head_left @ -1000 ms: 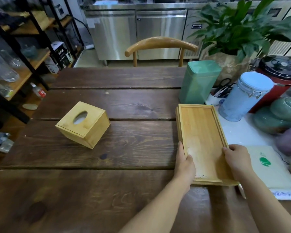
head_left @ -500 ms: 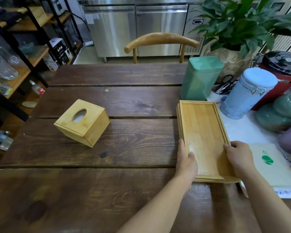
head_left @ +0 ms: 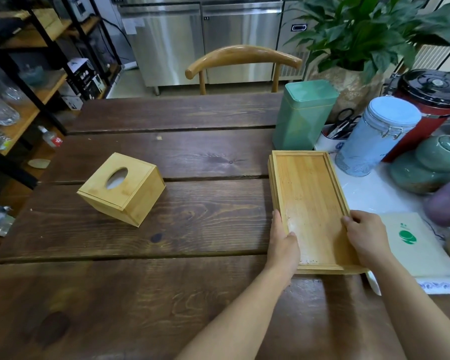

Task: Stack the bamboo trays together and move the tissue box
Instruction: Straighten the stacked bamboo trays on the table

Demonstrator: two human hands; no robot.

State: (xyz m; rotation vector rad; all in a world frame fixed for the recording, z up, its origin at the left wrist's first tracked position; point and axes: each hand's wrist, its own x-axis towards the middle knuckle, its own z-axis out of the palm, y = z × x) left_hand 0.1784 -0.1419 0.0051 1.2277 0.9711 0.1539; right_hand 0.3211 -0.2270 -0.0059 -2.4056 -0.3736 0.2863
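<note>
The bamboo trays (head_left: 309,201) lie stacked one on another at the right of the dark wooden table (head_left: 166,294); lower edges peek out along the left side. My left hand (head_left: 283,245) grips the stack's near left rim, thumb over the top edge. On the near right rim my right hand (head_left: 366,237) holds the same stack. The bamboo tissue box (head_left: 121,188), a cube with an oval hole on top, stands apart at the table's left middle, turned at an angle.
A green tin (head_left: 303,116) stands just behind the trays. To the right are a blue glass jar (head_left: 374,137), a cup of scissors (head_left: 340,126), a red pot (head_left: 426,105), green teapots (head_left: 431,165) and a white booklet (head_left: 416,242). A chair (head_left: 242,58) faces the far edge.
Both hands have stayed on the tray stack's near corners. The view has shifted slightly; the stack sits a little straighter and nearer the green tin.
</note>
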